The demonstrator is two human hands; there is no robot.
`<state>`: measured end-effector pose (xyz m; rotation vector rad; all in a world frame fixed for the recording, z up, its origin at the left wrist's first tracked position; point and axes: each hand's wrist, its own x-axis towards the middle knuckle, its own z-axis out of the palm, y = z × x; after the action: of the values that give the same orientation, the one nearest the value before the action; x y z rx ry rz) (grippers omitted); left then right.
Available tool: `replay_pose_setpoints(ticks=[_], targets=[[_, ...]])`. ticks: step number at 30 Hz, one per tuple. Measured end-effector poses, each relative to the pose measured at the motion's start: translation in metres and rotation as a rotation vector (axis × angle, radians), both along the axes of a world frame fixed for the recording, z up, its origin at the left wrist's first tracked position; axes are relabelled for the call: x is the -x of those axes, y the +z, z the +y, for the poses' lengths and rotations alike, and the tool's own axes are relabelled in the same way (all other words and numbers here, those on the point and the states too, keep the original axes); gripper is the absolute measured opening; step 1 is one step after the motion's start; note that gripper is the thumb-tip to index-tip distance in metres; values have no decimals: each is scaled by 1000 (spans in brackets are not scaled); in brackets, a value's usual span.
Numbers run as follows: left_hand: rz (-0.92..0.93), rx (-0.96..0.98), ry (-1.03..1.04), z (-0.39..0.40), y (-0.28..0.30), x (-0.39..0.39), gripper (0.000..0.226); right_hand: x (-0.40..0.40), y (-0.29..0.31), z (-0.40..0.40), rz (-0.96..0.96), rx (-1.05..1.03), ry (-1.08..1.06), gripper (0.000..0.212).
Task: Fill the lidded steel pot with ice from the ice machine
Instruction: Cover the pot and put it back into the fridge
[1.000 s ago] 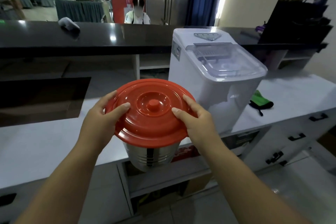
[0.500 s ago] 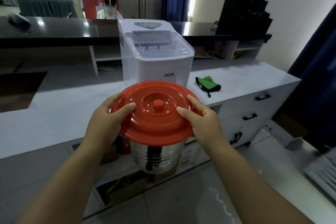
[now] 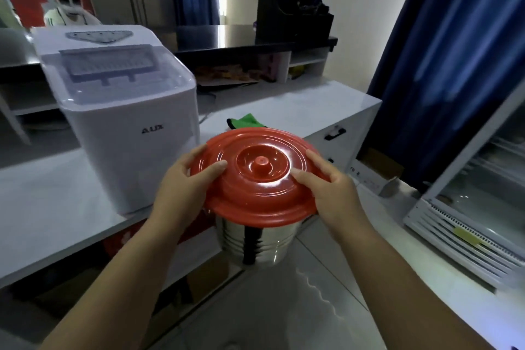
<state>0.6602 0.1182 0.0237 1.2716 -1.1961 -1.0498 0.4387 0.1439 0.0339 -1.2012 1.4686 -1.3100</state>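
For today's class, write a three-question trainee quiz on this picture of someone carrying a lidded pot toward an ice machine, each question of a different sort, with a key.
1. True or false: the round red plastic lid is off the shiny steel pot.
2. Multiple choice: the white box-shaped ice machine stands A) on the floor, B) on the white counter, C) inside the glass-door fridge.
3. Fill in: the left hand and the right hand hold the pot by the lid's ____.

Key: 1 false; 2 B; 3 rim.
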Motion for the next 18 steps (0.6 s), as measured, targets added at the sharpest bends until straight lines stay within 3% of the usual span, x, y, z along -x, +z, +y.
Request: replay_pose_setpoints(ticks=[7, 15, 18], targets=[[13, 20, -135, -77, 1, 69, 48, 57, -1, -49, -8, -19, -152, 53], [-25, 3, -299, -191, 6, 135, 62, 120, -2, -134, -32, 14, -311, 58], [2, 11, -336, -228, 9, 160, 56, 140, 0, -161, -44, 25, -354, 61]])
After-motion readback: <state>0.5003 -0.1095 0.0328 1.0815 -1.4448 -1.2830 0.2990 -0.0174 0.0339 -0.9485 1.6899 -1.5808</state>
